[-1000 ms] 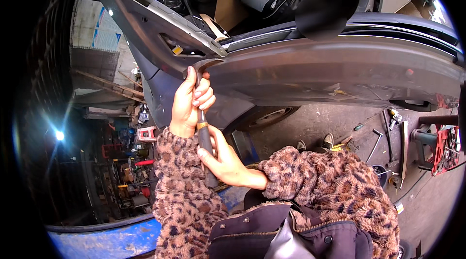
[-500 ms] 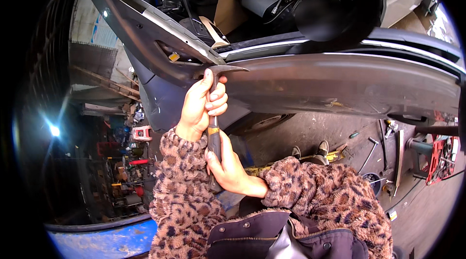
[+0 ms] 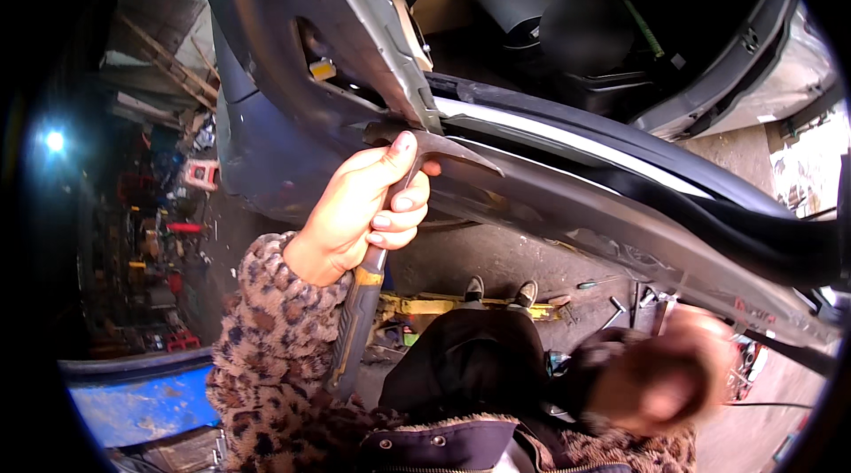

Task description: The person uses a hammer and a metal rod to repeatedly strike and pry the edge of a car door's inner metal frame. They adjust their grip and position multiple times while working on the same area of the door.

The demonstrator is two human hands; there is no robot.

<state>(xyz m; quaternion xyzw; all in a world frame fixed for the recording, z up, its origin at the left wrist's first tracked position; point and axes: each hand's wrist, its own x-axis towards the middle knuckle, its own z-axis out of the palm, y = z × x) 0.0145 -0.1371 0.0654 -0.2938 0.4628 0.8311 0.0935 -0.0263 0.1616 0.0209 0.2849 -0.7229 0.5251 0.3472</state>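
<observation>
My left hand (image 3: pixel 363 211) is wrapped round the upper shaft of a hammer (image 3: pixel 354 324), with the thumb up beside its head. That hammer has a long, curved, pointed steel head and a dark handle with a yellow band. Its head lies close against the grey car body panel (image 3: pixel 567 220), just below the corner of the door opening; whether it touches cannot be told. At the lower right, my right hand (image 3: pixel 705 340) is off the hammer and smeared by motion, so its fingers cannot be made out.
A dark interior with a grey padded part (image 3: pixel 519 3) shows through the opening. On the floor lie a yellow metal bar (image 3: pixel 425 305) and several hand tools (image 3: pixel 612 313). Cluttered tools and a red-and-white box (image 3: pixel 202 174) are at left, with a blue surface (image 3: pixel 146 406) nearer.
My right hand has let go of the hammer's handle and swung out to the right. My left hand still grips the hammer. The whole view has turned and shifted.
</observation>
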